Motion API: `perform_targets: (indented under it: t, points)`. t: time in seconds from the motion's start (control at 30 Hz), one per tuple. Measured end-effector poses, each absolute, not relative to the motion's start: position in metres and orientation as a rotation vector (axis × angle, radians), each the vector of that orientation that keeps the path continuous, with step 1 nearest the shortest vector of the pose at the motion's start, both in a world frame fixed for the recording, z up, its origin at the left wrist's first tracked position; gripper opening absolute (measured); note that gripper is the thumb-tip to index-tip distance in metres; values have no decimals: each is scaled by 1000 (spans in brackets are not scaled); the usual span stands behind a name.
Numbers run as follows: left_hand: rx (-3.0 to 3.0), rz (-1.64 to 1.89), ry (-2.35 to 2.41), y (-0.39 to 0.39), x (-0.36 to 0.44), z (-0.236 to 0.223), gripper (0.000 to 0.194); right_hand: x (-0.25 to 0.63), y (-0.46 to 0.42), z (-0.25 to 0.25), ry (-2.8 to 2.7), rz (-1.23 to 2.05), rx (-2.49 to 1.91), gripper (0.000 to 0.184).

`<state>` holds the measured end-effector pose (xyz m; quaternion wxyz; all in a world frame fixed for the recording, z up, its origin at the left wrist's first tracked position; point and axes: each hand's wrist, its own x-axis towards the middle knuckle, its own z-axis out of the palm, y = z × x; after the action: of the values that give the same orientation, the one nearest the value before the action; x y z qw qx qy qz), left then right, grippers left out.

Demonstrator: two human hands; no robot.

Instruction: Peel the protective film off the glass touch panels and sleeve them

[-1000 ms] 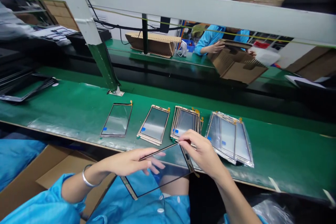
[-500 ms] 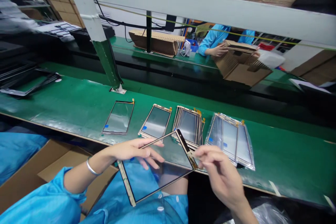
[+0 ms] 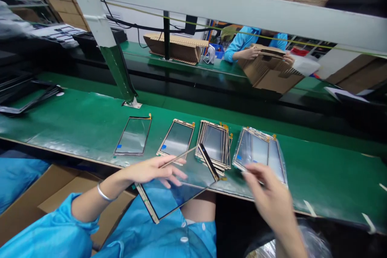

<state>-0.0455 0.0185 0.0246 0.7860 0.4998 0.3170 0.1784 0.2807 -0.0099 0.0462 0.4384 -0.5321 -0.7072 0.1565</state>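
Observation:
A glass touch panel (image 3: 184, 189) with a dark border is tilted above my lap, overlapping the bench's front edge. My left hand (image 3: 161, 171) is closed round its upper left edge, with some fingers spread against the glass. A pale strip runs along the panel's lower left side, and an orange flex tail sticks out at the right corner. Apart from the panel, my right hand (image 3: 266, 185) is in front of the bagged panels (image 3: 260, 149), thumb and fingertips together in a pinch. Anything between those fingertips is too small or blurred to make out.
On the green bench (image 3: 81, 117) lie a lone panel (image 3: 133, 135), another panel (image 3: 178, 137) and a panel stack (image 3: 214, 143). Black frames (image 3: 27, 96) are piled left. An open carton (image 3: 57, 193) stands below. Across the bench a person holds a cardboard divider (image 3: 272, 68).
My right hand has left the panel's right corner and moved right. A pale strip that showed along that edge is gone from there. My left hand keeps hold of the panel.

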Motion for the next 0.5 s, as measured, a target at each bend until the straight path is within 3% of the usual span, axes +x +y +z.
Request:
perform_targets:
  t: [0.2, 0.5]
  points:
    - [1364, 282, 679, 3, -32, 42, 46, 234, 26, 60, -2373, 441, -987, 11]
    - [1432, 273, 682, -1, -32, 47, 44, 233, 27, 68, -2479, 366, -889, 16]
